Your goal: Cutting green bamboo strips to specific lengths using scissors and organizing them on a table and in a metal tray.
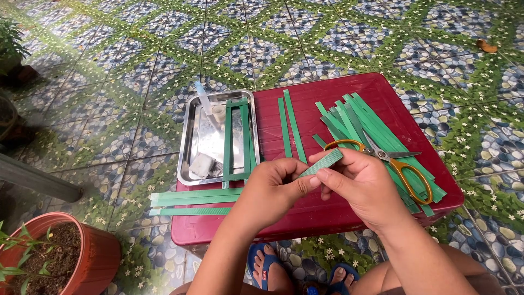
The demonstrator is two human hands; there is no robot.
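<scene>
Both my hands hold one short green strip (323,162) above the red table (327,98). My left hand (273,188) pinches the strip's lower end between thumb and fingers. My right hand (357,183) grips it at the upper end. Orange-handled scissors (390,158) lie on a heap of green strips (376,131) just beyond my right hand. Two long green strips (290,128) lie side by side on the table's middle.
A steel tray (191,147) at the table's left holds green strips, a small white block and a glue tube (204,98). More green strips (191,199) overhang the left edge. A terracotta plant pot (82,251) stands lower left on the patterned tile floor. My sandalled feet show beneath.
</scene>
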